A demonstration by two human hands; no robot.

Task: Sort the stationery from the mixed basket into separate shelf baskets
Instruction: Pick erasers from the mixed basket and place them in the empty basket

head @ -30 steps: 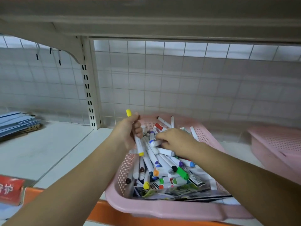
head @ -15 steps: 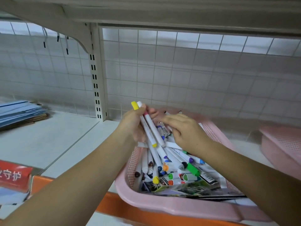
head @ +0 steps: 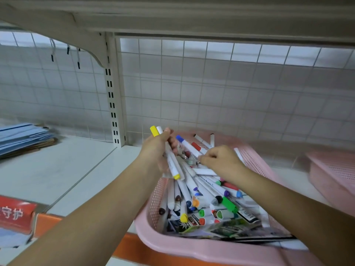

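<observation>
Mixed basket (head: 192,250): pink, perforated, sits on the white shelf (head: 57,169) with its front rim over the orange shelf edge (head: 132,248). Both hands are above its far half.

Contents: loose pile of markers (head: 192,189), white barrels with mixed cap colours, mostly lying front to back. A green-capped marker (head: 228,204) lies on top towards the right. Printed packets (head: 221,227) lie flat along the front wall.

Left hand (head: 157,150): over the basket's left far corner, fingers curled round a bundle of markers (head: 172,164). The bundle is tilted, a yellow cap and a white cap sticking out above the thumb and a yellow end showing below the palm. Exact count in the grip is unclear.

Right hand (head: 219,162): just right of the left hand, close but not touching it. Fingers curled tight, tips pinching the lower end of a blue-capped marker (head: 187,145), which angles up and left towards the left hand. Cap end is clear of the pile.

Second pink basket (head: 336,169): on the same shelf, well apart to the right, partly cut off by the frame.

Left bay: stack of blue folders (head: 23,135) past the slotted upright (head: 112,93). A wire grid back panel (head: 211,93) runs behind everything. A red label (head: 15,214) hangs on the shelf front at lower left.
</observation>
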